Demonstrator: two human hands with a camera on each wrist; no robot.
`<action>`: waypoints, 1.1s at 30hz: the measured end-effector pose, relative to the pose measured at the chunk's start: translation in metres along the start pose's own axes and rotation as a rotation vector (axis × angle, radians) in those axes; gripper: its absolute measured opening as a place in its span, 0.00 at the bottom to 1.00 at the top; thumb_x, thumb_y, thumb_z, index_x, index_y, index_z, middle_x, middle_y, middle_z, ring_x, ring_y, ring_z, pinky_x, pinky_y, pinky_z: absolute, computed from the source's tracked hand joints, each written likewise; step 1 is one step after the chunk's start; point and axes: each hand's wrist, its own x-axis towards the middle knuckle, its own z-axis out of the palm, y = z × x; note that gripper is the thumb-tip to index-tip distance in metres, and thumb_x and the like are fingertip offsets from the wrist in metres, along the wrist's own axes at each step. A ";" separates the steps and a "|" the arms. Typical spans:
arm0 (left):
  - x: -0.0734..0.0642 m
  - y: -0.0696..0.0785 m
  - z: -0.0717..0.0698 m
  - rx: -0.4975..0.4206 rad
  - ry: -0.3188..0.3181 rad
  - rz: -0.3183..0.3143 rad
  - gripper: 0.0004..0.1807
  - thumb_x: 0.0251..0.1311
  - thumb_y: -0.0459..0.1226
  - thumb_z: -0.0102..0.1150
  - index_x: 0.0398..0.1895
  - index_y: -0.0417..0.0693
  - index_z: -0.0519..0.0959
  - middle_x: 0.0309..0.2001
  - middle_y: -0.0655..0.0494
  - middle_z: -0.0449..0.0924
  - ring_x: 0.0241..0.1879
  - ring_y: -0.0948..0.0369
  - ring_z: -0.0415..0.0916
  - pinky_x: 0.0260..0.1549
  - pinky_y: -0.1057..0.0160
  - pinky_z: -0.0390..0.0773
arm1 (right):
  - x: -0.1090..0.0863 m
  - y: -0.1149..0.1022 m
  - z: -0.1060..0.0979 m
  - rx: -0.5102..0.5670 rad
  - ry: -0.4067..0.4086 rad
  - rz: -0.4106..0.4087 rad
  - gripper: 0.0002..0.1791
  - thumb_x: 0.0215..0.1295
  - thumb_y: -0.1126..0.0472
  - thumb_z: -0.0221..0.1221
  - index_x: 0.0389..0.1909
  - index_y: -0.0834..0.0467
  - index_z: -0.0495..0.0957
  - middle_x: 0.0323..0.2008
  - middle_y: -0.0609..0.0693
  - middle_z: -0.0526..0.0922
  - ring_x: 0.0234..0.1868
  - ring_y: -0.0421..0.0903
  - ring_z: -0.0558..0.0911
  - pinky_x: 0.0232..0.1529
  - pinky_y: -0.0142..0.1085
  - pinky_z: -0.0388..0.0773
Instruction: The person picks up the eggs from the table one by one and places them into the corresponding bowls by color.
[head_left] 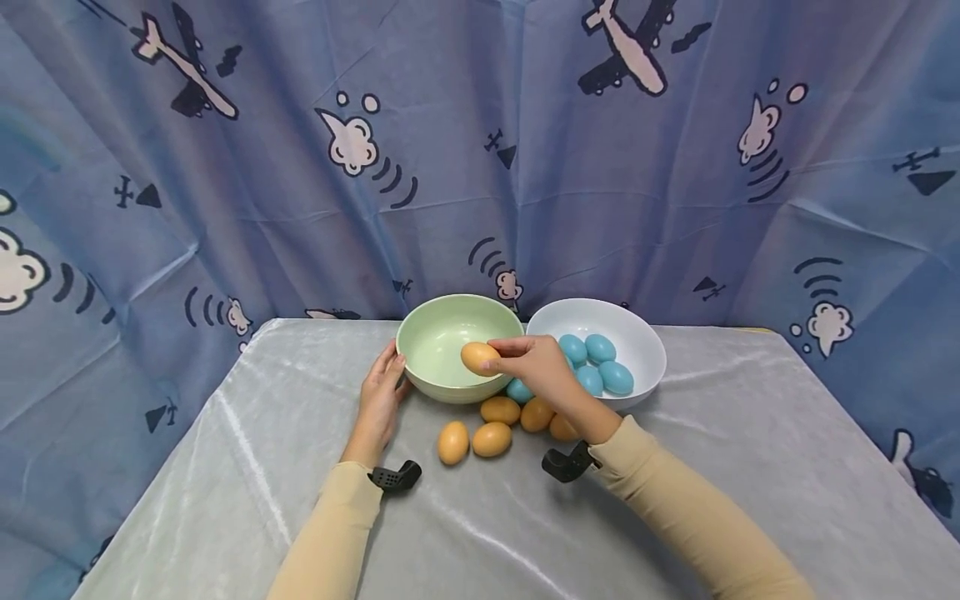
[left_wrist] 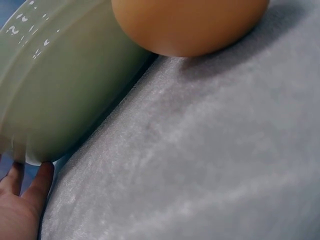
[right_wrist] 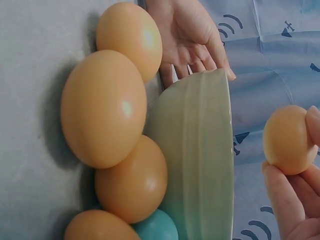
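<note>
My right hand [head_left: 538,364] pinches an orange-brown egg [head_left: 480,358] between thumb and fingers, over the near right part of a pale green bowl [head_left: 442,333]. In the right wrist view that held egg [right_wrist: 288,140] shows beyond the bowl's rim. The left hand [head_left: 381,408] rests against the green bowl's left side, its fingers spread along the outer wall; the left wrist view shows fingertips [left_wrist: 44,172] touching it. Inside, the visible part of the green bowl is bare. Several more orange-brown eggs [head_left: 492,439] lie on the table in front of it, some partly hidden by the right arm.
A white bowl [head_left: 648,358] with several blue eggs [head_left: 617,378] stands to the right of the green one. One blue egg [head_left: 518,390] lies between the bowls at the front. Pale grey cloth [head_left: 225,467] covers the table, and a patterned blue curtain [head_left: 450,167] hangs behind it.
</note>
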 end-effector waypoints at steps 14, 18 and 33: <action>-0.001 -0.003 0.000 -0.003 0.007 0.020 0.31 0.76 0.41 0.48 0.78 0.48 0.56 0.79 0.50 0.54 0.76 0.55 0.55 0.75 0.49 0.59 | 0.022 -0.001 0.017 -0.008 0.013 -0.024 0.23 0.52 0.57 0.74 0.50 0.58 0.86 0.51 0.54 0.87 0.60 0.47 0.80 0.59 0.40 0.78; 0.000 -0.002 0.000 0.005 0.005 0.011 0.32 0.75 0.42 0.50 0.78 0.49 0.56 0.79 0.51 0.54 0.76 0.56 0.55 0.74 0.50 0.60 | 0.028 -0.001 0.020 -0.008 0.031 -0.021 0.22 0.51 0.58 0.74 0.50 0.58 0.86 0.51 0.54 0.87 0.60 0.48 0.80 0.59 0.41 0.78; -0.001 0.000 0.001 0.003 0.008 0.006 0.31 0.75 0.41 0.48 0.78 0.49 0.56 0.79 0.52 0.54 0.77 0.57 0.55 0.74 0.50 0.61 | 0.050 0.006 0.039 -0.067 -0.021 -0.018 0.23 0.52 0.58 0.74 0.50 0.60 0.86 0.49 0.57 0.87 0.53 0.51 0.85 0.58 0.42 0.80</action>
